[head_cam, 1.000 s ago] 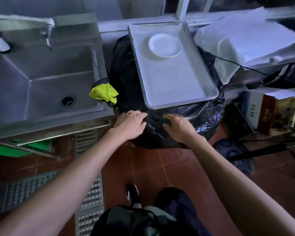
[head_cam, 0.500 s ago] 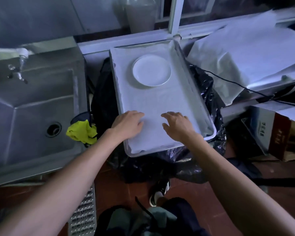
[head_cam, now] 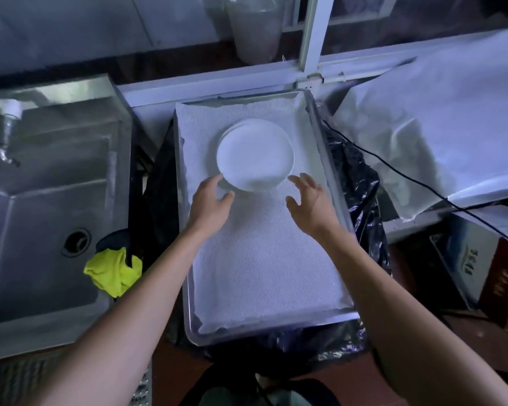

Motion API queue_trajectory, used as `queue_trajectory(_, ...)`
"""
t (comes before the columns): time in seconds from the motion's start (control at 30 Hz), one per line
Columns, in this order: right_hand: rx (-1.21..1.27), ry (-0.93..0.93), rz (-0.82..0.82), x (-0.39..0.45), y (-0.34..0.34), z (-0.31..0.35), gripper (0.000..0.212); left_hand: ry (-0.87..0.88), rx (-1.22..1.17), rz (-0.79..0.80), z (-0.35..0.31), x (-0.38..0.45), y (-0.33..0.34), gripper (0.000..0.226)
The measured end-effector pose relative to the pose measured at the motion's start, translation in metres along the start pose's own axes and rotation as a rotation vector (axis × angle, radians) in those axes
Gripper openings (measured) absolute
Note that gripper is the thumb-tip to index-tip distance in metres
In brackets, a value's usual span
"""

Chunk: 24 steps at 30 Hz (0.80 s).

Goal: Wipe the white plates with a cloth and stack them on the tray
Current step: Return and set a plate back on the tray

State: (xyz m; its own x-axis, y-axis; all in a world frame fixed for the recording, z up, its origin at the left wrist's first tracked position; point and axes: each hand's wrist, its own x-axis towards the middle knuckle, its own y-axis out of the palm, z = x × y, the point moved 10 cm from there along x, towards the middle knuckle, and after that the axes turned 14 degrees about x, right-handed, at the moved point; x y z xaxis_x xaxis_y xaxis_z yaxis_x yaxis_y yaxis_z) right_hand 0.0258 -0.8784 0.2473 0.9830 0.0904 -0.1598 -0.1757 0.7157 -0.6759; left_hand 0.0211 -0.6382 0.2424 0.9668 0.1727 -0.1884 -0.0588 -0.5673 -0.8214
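Observation:
A small stack of white plates (head_cam: 255, 153) sits in the far half of a metal tray (head_cam: 339, 230) lined with a white mesh mat. My left hand (head_cam: 210, 202) hovers open at the stack's near-left edge, fingers just touching or almost touching the rim. My right hand (head_cam: 310, 200) is open at the stack's near-right side, a little apart from it. Neither hand holds anything. A yellow-green cloth (head_cam: 113, 271) lies crumpled on the sink's right rim, left of the tray.
The tray rests on a black plastic-covered bin (head_cam: 361, 177). A steel sink (head_cam: 41, 200) with a tap stands at the left. White sheeting (head_cam: 437, 127) covers a counter at the right, with a black cable (head_cam: 393, 168) across it. Boxes (head_cam: 478, 268) stand on the floor at the right.
Both hands have moved forward from the bin's near edge, over the tray, up to the plate stack. The view has come closer to the tray.

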Motion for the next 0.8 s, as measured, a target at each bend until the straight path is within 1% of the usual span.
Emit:
queue_trajectory(0.1, 0.042, 0.019, -0.020, 0.031, 0.004, -0.002, 0.058, -0.042, -0.071, -0.031, 0.002, 0.029, 0.005, 0.054)
queue_trajectory(0.23, 0.183, 0.059, -0.065, 0.070, 0.013, -0.007, 0.059, -0.110, -0.138, -0.068, 0.006, 0.063, 0.016, 0.053)
queue_trajectory(0.33, 0.237, 0.073, -0.111, 0.096, 0.018, -0.011, 0.059, -0.062, -0.146, -0.106, 0.000, 0.087, 0.022, 0.052)
queue_trajectory(0.53, 0.234, 0.040, -0.167, 0.128, 0.034, -0.020, 0.049, 0.054, -0.056, -0.146, -0.013, 0.113, 0.037, 0.050)
queue_trajectory(0.67, 0.289, 0.035, -0.229, 0.138, 0.038, -0.023, 0.047, 0.055, -0.068, -0.202, -0.014, 0.124, 0.038, 0.047)
queue_trajectory(0.8, 0.309, 0.030, -0.249, 0.148, 0.037, -0.021, 0.047, 0.060, -0.093, -0.253, -0.016, 0.130, 0.035, 0.043)
